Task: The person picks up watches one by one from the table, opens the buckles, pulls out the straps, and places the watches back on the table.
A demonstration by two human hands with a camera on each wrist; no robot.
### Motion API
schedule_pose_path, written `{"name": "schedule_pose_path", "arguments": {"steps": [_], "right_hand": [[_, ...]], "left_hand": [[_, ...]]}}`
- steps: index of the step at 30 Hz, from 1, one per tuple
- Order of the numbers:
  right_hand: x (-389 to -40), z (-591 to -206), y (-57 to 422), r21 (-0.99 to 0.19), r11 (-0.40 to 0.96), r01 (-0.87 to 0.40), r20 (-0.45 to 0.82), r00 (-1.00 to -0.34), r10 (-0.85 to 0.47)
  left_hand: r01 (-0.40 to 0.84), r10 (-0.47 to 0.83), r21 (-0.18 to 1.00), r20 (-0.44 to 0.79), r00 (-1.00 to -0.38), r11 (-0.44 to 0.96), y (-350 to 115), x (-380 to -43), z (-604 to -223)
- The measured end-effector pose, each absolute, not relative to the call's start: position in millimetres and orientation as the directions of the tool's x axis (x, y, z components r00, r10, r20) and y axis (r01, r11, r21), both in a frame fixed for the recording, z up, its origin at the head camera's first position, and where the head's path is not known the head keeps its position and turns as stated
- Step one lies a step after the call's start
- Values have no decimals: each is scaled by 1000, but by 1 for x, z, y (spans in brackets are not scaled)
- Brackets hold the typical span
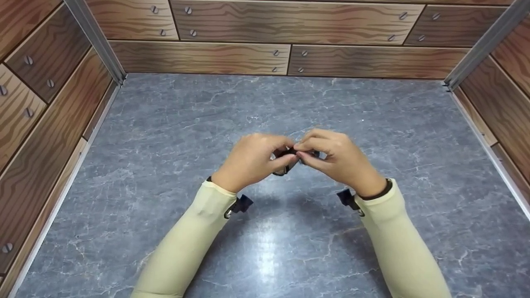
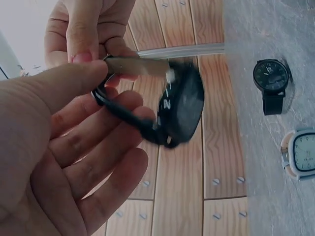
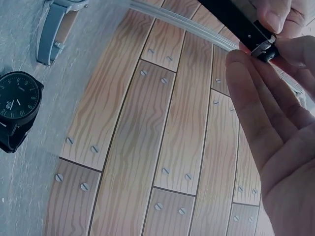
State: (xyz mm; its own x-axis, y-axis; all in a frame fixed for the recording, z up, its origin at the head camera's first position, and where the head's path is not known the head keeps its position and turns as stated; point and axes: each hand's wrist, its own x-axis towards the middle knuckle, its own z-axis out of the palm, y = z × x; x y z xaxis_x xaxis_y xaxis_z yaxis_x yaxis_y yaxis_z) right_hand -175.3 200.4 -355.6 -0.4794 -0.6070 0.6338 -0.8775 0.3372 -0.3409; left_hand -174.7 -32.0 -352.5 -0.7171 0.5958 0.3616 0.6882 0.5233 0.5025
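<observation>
A black wristwatch (image 2: 184,110) with a light brown inner strap hangs between both hands, its strap looped round toward the buckle. My left hand (image 1: 256,159) pinches the strap between thumb and fingers, close to the buckle (image 3: 263,46). From the other side, my right hand (image 1: 339,159) pinches the strap end with thumb and fingertips. The two sets of fingertips meet at the buckle in the head view, where the fingers hide most of the watch. In the left wrist view the watch's dial is turned aside and blurred.
A black round-dial watch (image 2: 270,76) and a pale square-dial watch (image 2: 302,152) lie on the grey marbled table (image 1: 186,124). Wood-patterned panels (image 1: 232,58) with metal corner strips (image 1: 97,37) wall the table at the back and both sides.
</observation>
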Motion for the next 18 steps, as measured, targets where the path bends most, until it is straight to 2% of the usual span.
{"name": "schedule_pose_path", "arguments": {"steps": [6, 13, 18], "right_hand": [[-175, -354, 199, -283, 354, -891, 665, -448, -598], [-175, -354, 198, -212, 357, -910, 689, -398, -605], [-173, -354, 198, -214, 345, -914, 706, -389, -592]], "left_hand": [[685, 583, 514, 375, -721, 517, -33, -176, -351], [726, 569, 432, 451, -688, 535, -32, -176, -351], [746, 575, 417, 476, -666, 519, -32, -174, -352]]}}
